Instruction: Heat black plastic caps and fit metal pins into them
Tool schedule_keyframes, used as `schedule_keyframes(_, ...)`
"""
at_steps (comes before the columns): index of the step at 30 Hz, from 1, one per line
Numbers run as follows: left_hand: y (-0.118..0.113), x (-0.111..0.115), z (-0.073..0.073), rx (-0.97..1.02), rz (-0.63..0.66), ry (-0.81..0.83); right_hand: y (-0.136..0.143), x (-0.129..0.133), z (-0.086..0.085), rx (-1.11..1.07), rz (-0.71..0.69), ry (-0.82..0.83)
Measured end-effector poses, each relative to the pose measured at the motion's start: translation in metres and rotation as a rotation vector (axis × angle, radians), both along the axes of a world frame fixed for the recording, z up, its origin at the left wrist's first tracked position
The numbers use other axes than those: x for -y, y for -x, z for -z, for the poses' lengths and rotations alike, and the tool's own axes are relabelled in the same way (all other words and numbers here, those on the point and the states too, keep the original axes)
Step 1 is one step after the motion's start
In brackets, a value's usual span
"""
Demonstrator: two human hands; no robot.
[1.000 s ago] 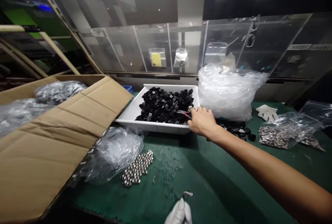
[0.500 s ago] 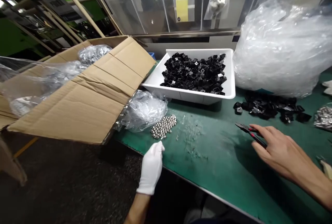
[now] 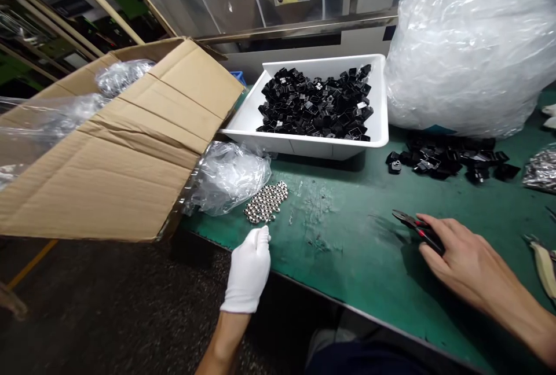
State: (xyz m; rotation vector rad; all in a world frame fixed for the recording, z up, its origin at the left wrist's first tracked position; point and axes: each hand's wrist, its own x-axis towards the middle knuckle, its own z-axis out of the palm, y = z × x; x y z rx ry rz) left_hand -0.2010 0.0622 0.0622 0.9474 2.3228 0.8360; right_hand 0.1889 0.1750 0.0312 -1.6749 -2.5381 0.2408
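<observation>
My left hand, in a white glove, is closed in a pinch at the front edge of the green bench. Its fingertips are right beside a cluster of small shiny metal rings, perhaps nuts; what they hold is too small to make out. Bare, my right hand grips a pair of cutting pliers with black and red handles, the jaws pointing left over the bench. Behind them lies a loose pile of black plastic parts.
A white tub of black parts stands at the back. Left of it are a cardboard box and a clear plastic bag. A big plastic bag sits at back right. Another tool lies at the right edge.
The view has tilted down and shifted slightly, so the bench things sit higher and further left. Both hands keep their grips; the left fingertips remain by the metal rings.
</observation>
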Motion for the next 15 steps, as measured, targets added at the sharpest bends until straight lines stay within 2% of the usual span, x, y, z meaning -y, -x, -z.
schedule_keyframes(8, -0.007, 0.002, 0.011, 0.657, -0.139, 0.04, 0.002, -0.001, -0.001, 0.027, 0.008, 0.009)
schedule_keyframes(11, -0.01, -0.001, 0.013, 0.772, -0.197, -0.017, 0.003, 0.0, -0.001, 0.042, 0.002, -0.002)
schedule_keyframes(15, -0.012, -0.008, 0.013, 0.811, -0.29, -0.087, 0.002, -0.001, 0.004, 0.028, -0.009, 0.018)
